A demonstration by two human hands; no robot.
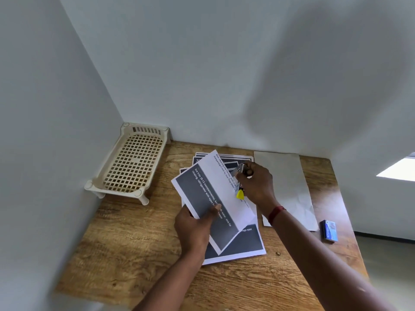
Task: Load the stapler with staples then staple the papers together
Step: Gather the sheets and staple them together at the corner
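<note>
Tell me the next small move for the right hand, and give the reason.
Probably squeeze the stapler. The right hand grips it at the edge of the lifted papers, which the left hand holds by their near corner, so they look set for stapling. Whether the edge sits inside the stapler is hard to tell.

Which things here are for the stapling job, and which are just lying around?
For the job: stapler in the right hand; printed papers held by the left hand; printed stack under them; small blue box, maybe staples.

Just lying about: beige plastic rack in the corner; blank creased sheet on the wooden table.
</note>
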